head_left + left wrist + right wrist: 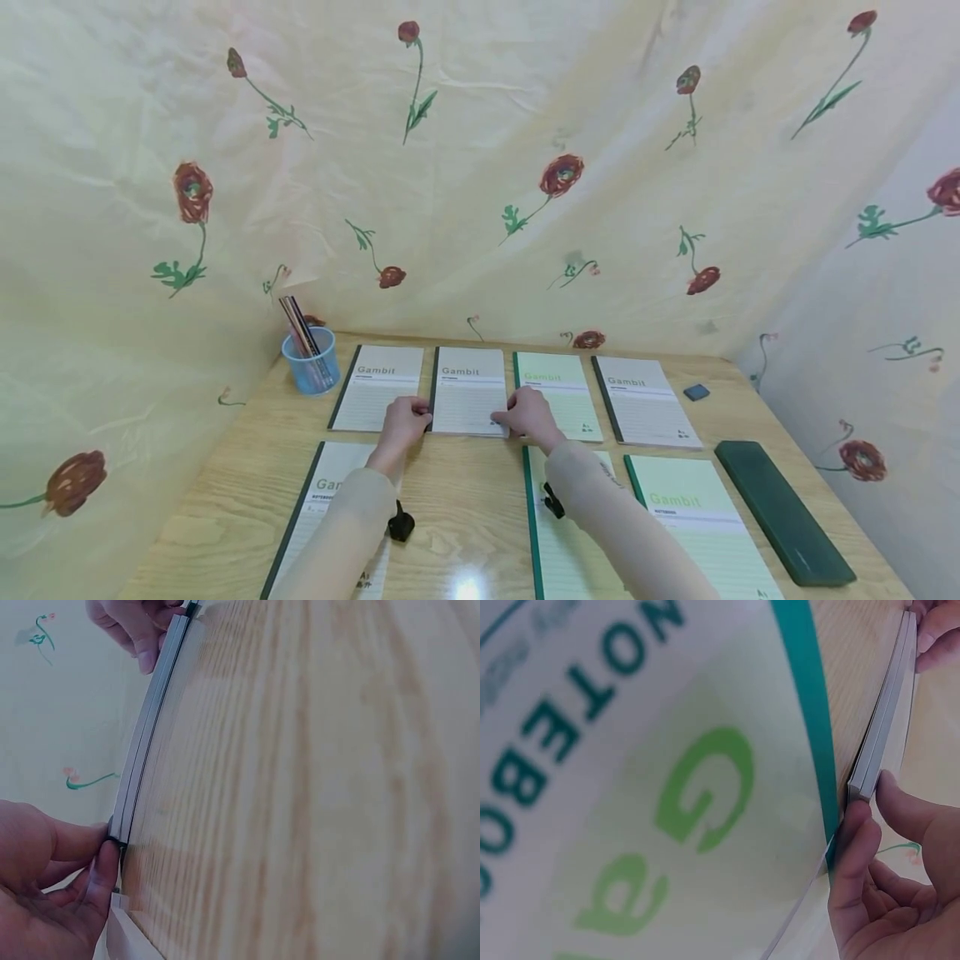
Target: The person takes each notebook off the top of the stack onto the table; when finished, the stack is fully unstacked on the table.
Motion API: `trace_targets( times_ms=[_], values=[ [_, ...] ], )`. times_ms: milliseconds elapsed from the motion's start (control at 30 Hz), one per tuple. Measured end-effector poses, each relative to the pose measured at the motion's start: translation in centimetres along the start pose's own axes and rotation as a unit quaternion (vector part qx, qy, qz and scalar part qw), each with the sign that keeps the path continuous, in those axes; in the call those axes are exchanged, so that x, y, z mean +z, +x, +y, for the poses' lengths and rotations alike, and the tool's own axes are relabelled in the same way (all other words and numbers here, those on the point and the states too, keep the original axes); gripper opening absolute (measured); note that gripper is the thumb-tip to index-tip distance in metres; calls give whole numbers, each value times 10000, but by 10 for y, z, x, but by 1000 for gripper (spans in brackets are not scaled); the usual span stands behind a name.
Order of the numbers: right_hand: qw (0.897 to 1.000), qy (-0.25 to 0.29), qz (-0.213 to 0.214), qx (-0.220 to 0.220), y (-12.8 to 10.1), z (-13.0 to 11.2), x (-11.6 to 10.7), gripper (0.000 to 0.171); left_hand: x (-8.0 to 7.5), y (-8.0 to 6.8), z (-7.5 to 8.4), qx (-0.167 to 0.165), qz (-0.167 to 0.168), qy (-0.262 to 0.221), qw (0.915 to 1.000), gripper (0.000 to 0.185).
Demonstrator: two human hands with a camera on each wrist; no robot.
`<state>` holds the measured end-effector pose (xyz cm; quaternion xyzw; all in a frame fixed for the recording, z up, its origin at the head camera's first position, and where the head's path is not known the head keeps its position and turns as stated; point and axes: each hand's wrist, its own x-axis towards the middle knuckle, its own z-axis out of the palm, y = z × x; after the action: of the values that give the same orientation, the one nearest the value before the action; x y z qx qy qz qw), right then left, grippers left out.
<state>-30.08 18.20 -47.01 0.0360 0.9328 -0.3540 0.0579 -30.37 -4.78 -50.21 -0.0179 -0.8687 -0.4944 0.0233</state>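
Note:
A grey "Gambit" notebook (pixel 468 387) lies second from the left in the back row on the wooden table (pixel 465 492). My left hand (pixel 420 422) pinches its near left corner and my right hand (pixel 501 417) pinches its near right corner. In the left wrist view the left hand (pixel 111 847) pinches the dark spine corner of the notebook (pixel 150 727), with the other hand at the far end. In the right wrist view the right hand (pixel 870 796) pinches the corner of the notebook (pixel 881 727) between thumb and forefinger, beside a green notebook (pixel 667 787).
Back row: another grey notebook (pixel 378 387), a green one (pixel 558 392), a grey one (pixel 645 400). Front row: a grey notebook (pixel 322 517) and two green ones (pixel 562 550) (pixel 697 525). A blue pen cup (pixel 310 360), a small dark block (pixel 696 392) and a dark green case (pixel 783 512) also lie here. Floral cloth hangs all round.

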Motion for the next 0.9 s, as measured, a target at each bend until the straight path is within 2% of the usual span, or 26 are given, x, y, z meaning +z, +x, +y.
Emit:
trace_targets(
  times_ms=[267,633,900],
  values=[
    [9999,-36,80,66,1,2,3,21,-1,0,1,-131,-108,36,9998,21],
    [9997,157,150,101,-4,-1,-2,20,-1,-2,-1,53,-119,33,9999,20],
    [9982,560,-144,126,-2,7,-9,17,-2,-2,2,-28,-68,95,9999,20]
  ],
)
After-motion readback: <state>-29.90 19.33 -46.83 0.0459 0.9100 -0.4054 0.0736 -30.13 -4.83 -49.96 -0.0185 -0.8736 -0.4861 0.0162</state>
